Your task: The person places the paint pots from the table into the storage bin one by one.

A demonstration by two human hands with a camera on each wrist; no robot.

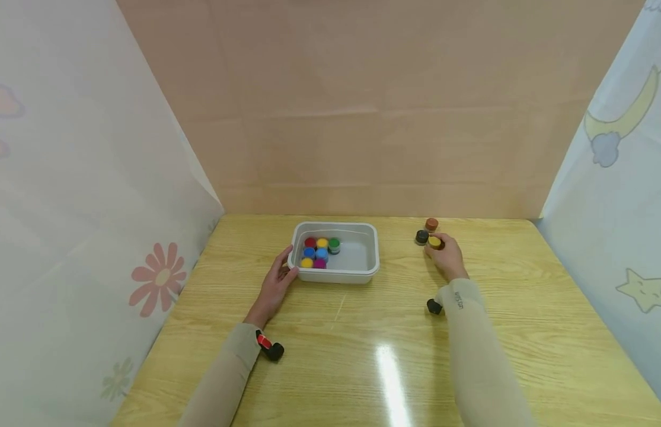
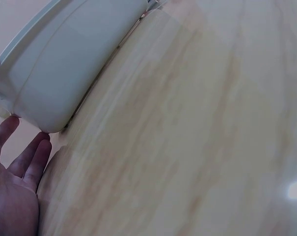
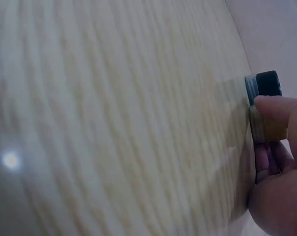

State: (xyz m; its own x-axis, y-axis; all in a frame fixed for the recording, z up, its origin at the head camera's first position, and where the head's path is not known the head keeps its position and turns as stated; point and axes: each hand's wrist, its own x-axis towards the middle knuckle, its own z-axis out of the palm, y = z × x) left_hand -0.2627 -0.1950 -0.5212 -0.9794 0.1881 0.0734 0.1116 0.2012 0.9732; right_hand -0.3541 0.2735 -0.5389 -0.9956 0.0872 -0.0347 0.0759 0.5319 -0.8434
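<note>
In the head view, a small jar with a yellow lid [image 1: 434, 242] is pinched between the thumb and fingers of my right hand [image 1: 447, 258]. A black-lidded jar [image 1: 422, 237] stands just left of it, and a jar with an orange-brown lid [image 1: 431, 224] behind. The right wrist view shows my thumb along the yellow jar [image 3: 268, 129], close to the black-lidded one [image 3: 267, 84]. My left hand [image 1: 277, 283] touches the left front corner of a white plastic tub [image 1: 338, 277], its fingers extended. In the left wrist view these fingertips [image 2: 40, 140] meet the tub's wall.
Inside the tub, several jars with red, yellow, green, blue and purple lids are grouped at the left; bare tub floor [image 1: 357, 255] shows on the right. The wooden table [image 1: 330, 332] ends at a brown backdrop [image 1: 362, 148]. Patterned sheets hang on both sides.
</note>
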